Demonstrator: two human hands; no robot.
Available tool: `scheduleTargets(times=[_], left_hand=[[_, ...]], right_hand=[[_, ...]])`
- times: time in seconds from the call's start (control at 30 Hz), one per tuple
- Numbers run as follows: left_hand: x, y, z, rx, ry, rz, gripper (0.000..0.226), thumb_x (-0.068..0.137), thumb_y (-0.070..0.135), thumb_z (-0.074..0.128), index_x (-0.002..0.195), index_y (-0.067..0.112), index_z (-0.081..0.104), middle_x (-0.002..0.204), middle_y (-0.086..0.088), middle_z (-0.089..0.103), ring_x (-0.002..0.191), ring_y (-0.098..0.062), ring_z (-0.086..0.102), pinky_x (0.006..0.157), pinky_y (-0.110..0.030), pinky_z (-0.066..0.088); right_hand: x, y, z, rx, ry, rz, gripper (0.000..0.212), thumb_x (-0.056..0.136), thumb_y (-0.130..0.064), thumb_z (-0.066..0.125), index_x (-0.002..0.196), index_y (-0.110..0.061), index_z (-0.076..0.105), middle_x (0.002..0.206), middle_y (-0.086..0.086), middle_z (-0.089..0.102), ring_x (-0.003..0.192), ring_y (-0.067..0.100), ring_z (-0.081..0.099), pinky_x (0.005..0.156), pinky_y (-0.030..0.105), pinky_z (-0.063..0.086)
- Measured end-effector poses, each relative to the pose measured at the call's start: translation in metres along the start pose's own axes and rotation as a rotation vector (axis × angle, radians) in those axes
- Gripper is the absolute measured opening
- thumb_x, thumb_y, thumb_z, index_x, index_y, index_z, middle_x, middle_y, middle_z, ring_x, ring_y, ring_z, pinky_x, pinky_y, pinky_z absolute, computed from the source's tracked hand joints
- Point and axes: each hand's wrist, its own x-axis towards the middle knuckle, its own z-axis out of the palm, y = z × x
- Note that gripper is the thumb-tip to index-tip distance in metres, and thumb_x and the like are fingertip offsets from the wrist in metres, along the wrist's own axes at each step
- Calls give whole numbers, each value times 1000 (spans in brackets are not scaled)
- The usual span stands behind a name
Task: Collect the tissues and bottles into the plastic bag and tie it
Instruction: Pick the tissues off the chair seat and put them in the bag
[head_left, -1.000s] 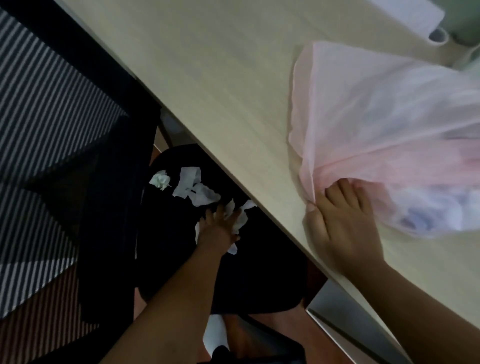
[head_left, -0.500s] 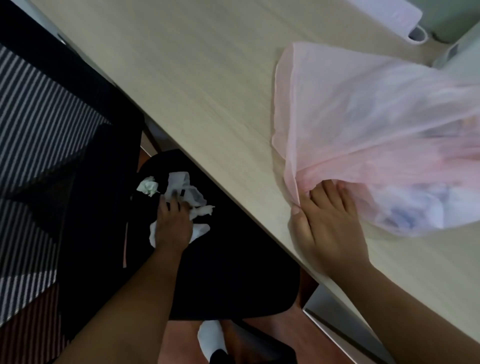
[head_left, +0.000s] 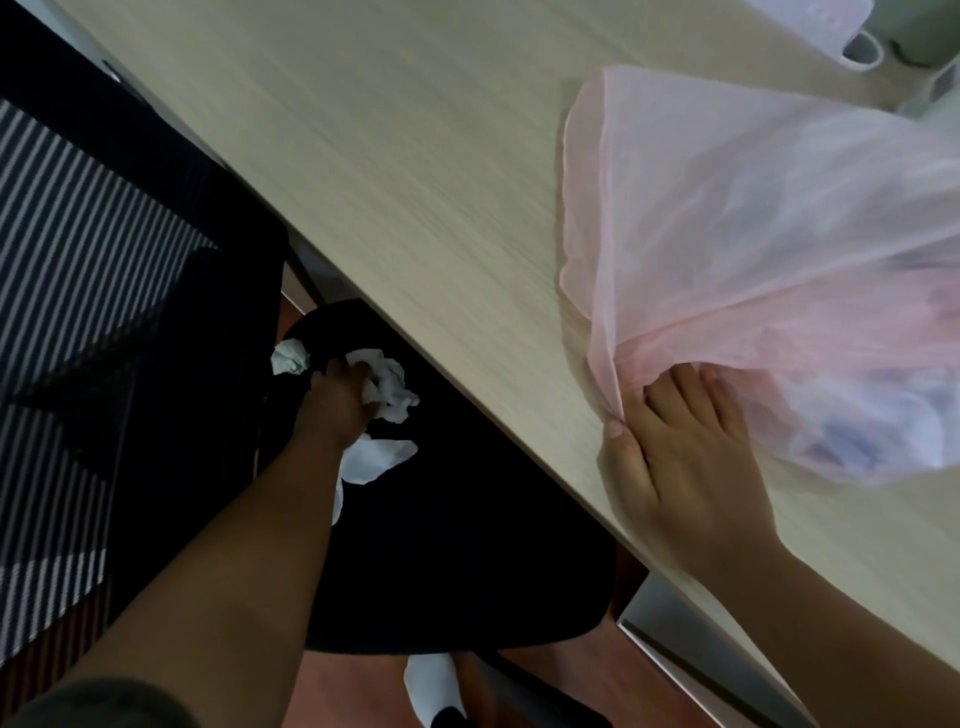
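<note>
Left hand (head_left: 337, 402) grips tissues (head_left: 389, 389) on chair (head_left: 467, 545); right hand (head_left: 680, 457) pinches bag (head_left: 753, 234) on table (head_left: 415, 156).

We see a plastic bag (head_left: 753, 234) of sheer pale pink toward the table's right side, with white and faint lilac showing through its lower part. The table (head_left: 415, 156) is light beige with fine wood-grain streaks. Below its near edge, the tissues (head_left: 387, 387) are white against a plain black chair seat (head_left: 467, 545). The chair back (head_left: 78, 234) is mesh in thin black and pale grey stripes. The floor (head_left: 353, 686) is reddish brown, and a sock (head_left: 434, 686) is white.
</note>
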Motion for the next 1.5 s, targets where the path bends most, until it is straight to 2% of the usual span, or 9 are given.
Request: scheduleTargets(times=[0.1, 0.2, 0.37, 0.5, 0.7, 1.03, 1.27, 1.4, 1.5], left_hand=[[-6, 1, -1, -35, -31, 64, 29, 85, 1, 65, 113, -6, 64, 109, -33, 60, 98, -48, 61, 77, -47, 53], [-17, 0, -2, 116, 47, 39, 41, 65, 14, 84, 101, 2, 69, 115, -33, 56, 101, -55, 52, 76, -54, 48], [-7, -5, -20, 220, 70, -89, 55, 66, 37, 87, 115, 18, 71, 160, -28, 10, 141, -58, 6, 114, -60, 10], [2, 0, -36, 72, 78, -273, 69, 81, 33, 77, 142, 15, 48, 154, -24, 17, 135, -41, 23, 115, -44, 23], [12, -6, -36, 146, 15, -397, 56, 96, 30, 53, 146, 10, 35, 149, -22, 29, 135, -40, 26, 111, -42, 28], [-16, -6, -25, 151, 200, -168, 22, 84, -5, 63, 105, -3, 68, 119, -32, 45, 95, -48, 49, 71, -54, 52], [-58, 0, -10, 98, 79, -44, 70, 78, 25, 73, 143, 12, 47, 128, -26, 45, 105, -46, 49, 80, -51, 47], [-95, -2, 10, -56, -78, -17, 82, 77, 64, 56, 151, 45, 28, 155, -9, 17, 128, -39, 30, 96, -50, 43], [-107, -14, 20, -66, -147, 28, 105, 59, 63, 82, 149, 41, 33, 162, -5, -5, 140, -36, 13, 109, -52, 35]], right_hand=[[0, 0, 0, 5, 13, 2, 36, 91, -25, 35, 112, -11, 62, 109, 10, 61, 115, 35, 50, 110, 53, 30], [-1, 0, 0, 1, 17, -2, 36, 92, -26, 35, 109, -11, 62, 106, 9, 61, 113, 35, 50, 111, 52, 30], [0, 0, 0, 2, 23, 1, 37, 91, -26, 35, 109, -11, 64, 108, 11, 62, 114, 37, 51, 109, 54, 31], [-1, 0, 1, 3, 34, -1, 37, 91, -26, 36, 112, -11, 63, 109, 10, 62, 116, 37, 51, 109, 54, 31], [-1, 0, 1, -3, 20, 3, 35, 91, -26, 36, 110, -12, 61, 105, 9, 61, 111, 34, 51, 109, 52, 32], [1, 2, 2, -1, 11, 16, 39, 92, -27, 35, 115, -12, 63, 111, 10, 62, 117, 36, 50, 110, 53, 30], [-1, 2, 1, 5, 19, 19, 41, 91, -27, 35, 119, -14, 62, 118, 8, 61, 124, 33, 46, 114, 49, 26], [-1, 0, 1, 21, 18, 17, 43, 91, -27, 35, 123, -14, 61, 124, 9, 60, 128, 32, 44, 116, 48, 23], [-1, 0, 0, 27, 9, 17, 44, 92, -27, 36, 127, -15, 59, 129, 8, 58, 132, 31, 41, 117, 47, 21]])
